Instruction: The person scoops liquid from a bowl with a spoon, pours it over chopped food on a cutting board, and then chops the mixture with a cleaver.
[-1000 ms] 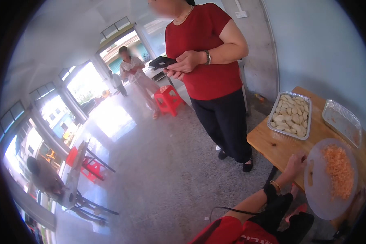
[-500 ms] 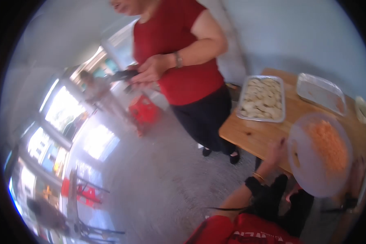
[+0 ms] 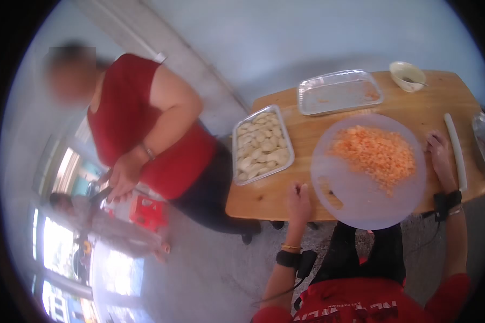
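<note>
A round translucent cutting board (image 3: pixel 328 177) lies on the wooden table and overhangs its front edge. On it is a spread heap of finely chopped orange food, perhaps carrot (image 3: pixel 374 153). My left hand (image 3: pixel 299 200) rests at the table's front edge, just left of the board, its fingers curled in with nothing visible in them. On the board's other side, my right hand (image 3: pixel 438 146) lies on the table with its fingers loosely apart, holding nothing. A pale rod, like a rolling pin (image 3: pixel 456 153), lies right of that hand.
A foil tray of pale dumplings (image 3: pixel 261 142) sits at the wooden table's (image 3: pixel 269 202) left end. Behind the board are a nearly bare foil tray (image 3: pixel 337 94) and a bowl with a spoon (image 3: pixel 407 75). A person in red (image 3: pixel 145 118) stands left, near a red stool (image 3: pixel 148 211).
My view has turned right, so the table and both hands sit nearer the middle. The standing person has shifted left in view. My right hand, partly hidden before, shows clearly.
</note>
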Demonstrator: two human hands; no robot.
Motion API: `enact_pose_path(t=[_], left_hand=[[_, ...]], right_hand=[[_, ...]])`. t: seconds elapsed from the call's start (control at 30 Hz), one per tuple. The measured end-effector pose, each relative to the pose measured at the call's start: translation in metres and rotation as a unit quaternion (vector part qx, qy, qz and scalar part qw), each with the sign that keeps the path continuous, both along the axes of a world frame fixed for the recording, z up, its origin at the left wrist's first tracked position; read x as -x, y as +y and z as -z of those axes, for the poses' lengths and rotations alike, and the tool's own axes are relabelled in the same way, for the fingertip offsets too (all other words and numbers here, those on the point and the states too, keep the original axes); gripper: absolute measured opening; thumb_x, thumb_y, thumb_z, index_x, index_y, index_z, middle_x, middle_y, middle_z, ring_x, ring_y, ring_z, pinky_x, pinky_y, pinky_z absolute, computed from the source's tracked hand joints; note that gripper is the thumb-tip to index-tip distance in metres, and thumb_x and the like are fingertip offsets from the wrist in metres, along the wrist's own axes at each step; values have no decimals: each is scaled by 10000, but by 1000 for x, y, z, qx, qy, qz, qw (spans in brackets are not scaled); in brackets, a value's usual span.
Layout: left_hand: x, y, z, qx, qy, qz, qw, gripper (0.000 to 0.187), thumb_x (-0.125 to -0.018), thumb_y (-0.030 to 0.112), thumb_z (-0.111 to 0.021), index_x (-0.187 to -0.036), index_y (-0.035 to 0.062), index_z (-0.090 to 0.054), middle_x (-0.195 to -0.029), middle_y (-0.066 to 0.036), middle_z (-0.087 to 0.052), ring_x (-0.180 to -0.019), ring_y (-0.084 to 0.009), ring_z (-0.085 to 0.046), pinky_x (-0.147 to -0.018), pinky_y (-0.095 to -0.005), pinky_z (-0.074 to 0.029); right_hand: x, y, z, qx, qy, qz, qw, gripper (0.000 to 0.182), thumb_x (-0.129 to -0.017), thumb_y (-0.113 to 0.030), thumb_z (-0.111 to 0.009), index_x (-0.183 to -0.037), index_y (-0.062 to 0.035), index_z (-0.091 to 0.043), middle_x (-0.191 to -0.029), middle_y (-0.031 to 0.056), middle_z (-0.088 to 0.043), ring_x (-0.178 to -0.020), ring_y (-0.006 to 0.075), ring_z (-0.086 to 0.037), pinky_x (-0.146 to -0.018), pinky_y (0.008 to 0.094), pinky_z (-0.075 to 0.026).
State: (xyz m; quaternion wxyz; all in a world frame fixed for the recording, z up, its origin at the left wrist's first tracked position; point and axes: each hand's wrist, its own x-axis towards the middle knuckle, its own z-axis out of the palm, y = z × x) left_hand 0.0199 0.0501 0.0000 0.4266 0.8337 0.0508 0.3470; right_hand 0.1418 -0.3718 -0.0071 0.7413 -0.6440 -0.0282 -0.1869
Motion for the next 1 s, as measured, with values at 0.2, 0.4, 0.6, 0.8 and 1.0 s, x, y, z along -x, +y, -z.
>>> enact_pose_path(t=[0.2, 0.4, 0.6, 0.8, 1.0], left_hand=[[2, 4, 0, 42, 43, 34, 998, 148, -862, 88, -534, -743, 32, -467, -642, -21, -454, -592, -100, -410, -531, -268, -364], [3, 6, 1, 68, 82, 42, 993, 165, -884, 109, -522, -768, 20, -447, -655, -33, -393, -613, -138, -384, -561, -302, -361], [-3, 11, 11, 20, 32, 41, 998, 167, -878, 69, -535, -739, 52, -445, -635, 11, -428, -576, -60, -380, -511, -223, -343], [11, -1, -5, 141, 26, 73, 987, 127, -869, 84, -553, -771, 35, -487, -661, -4, -494, -604, -66, -444, -550, -218, -376], [39, -1, -9, 159, 74, 88, 980, 113, -882, 100, -535, -812, 11, -528, -701, -27, -559, -620, -72, -483, -571, -205, -397]], right_hand=[[-4, 0, 3, -56, -7, -37, 998, 13, -851, -78, -568, -839, -77, -571, -675, -5, -542, -547, 92, -518, -514, 227, -425], [-2, 6, -1, -30, 16, -39, 999, 52, -860, -48, -542, -877, -42, -591, -657, 4, -545, -562, 84, -509, -542, 226, -424], [8, 20, -15, 167, 32, 13, 985, 100, -819, -50, -540, -860, 7, -611, -663, 24, -563, -592, 112, -530, -547, 248, -429], [10, 16, -10, 237, -23, 15, 971, 120, -818, -73, -538, -862, 4, -618, -676, 19, -573, -616, 108, -546, -523, 251, -430], [33, 22, -35, 137, 49, -11, 989, 169, -839, -80, -525, -974, -13, -602, -763, 5, -594, -676, 82, -558, -515, 218, -423]])
